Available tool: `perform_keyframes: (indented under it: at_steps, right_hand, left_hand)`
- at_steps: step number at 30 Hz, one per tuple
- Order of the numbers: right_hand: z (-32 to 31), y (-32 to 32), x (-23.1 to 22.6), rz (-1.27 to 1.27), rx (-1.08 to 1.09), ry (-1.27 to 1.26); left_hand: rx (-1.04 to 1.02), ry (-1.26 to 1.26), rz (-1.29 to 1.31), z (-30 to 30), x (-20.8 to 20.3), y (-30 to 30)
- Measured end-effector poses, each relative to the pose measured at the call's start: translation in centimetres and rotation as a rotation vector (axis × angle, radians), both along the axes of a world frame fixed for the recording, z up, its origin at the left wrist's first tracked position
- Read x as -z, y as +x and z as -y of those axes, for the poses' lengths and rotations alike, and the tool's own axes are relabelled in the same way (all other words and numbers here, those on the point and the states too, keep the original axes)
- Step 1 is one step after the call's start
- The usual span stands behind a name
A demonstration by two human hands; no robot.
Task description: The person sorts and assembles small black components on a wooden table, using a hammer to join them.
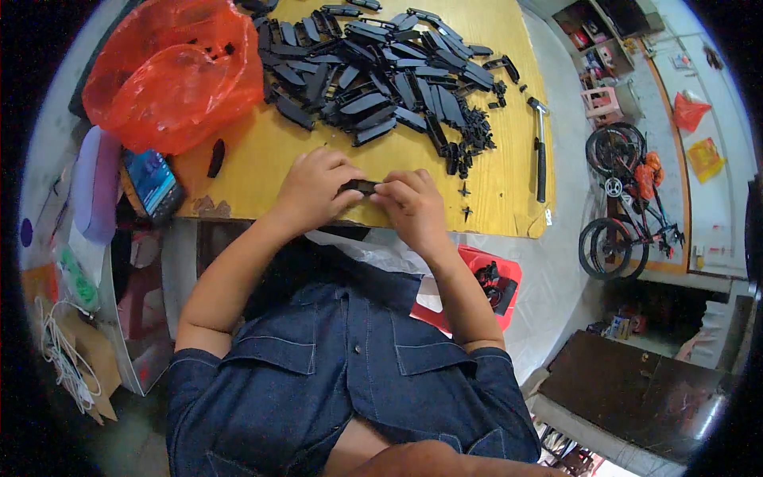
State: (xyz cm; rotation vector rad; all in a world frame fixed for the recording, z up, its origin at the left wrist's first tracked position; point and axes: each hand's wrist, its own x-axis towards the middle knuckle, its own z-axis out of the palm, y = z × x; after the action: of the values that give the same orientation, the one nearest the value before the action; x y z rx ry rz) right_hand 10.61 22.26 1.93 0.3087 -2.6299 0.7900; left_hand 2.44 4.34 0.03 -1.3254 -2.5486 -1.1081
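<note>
Between my two hands, just above the near edge of the yellow table (270, 171), is a small black plastic part (362, 187). My left hand (318, 189) is closed on its left end, while the fingers of my right hand (412, 205) pinch its right end. My fingers hide much of the part. Beyond my hands lies a big heap of black plastic pieces (373, 67), long and curved like handles. Small black parts (474, 131) are piled at the heap's right side. Two tiny black cross-shaped pieces (466, 213) rest right of my right hand.
A hammer (541, 151) lies along the table's right side. An orange-red plastic bag (175, 79) covers the far left, with a phone (151, 181) and a purple case (97, 187) nearby. Below the table edge, a red container (497, 286) holds black parts. A bicycle (628, 203) stands further right.
</note>
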Motion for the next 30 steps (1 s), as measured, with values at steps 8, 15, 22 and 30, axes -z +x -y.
perform_keyframes:
  at_steps: [8,15,22,30]
  right_hand:
    - [0.7,0.1,-0.4,0.077,0.081,0.158]
    - [-7.5,0.4,-1.7,0.111,0.644,-0.032]
    - [-9.3,-0.6,-1.6,0.396,0.632,0.123]
    - [-6.3,1.0,-1.8,0.067,0.484,-0.140]
  left_hand:
    - [0.010,-0.037,-0.004,-0.2,-0.1,-0.2]
    - [-0.030,-0.090,0.033,-1.3,-2.6,-0.8]
    - [-0.247,-0.277,-0.383,-6.2,-2.2,-3.1]
    - [-0.099,-0.110,-0.165,-6.4,-2.7,-2.8]
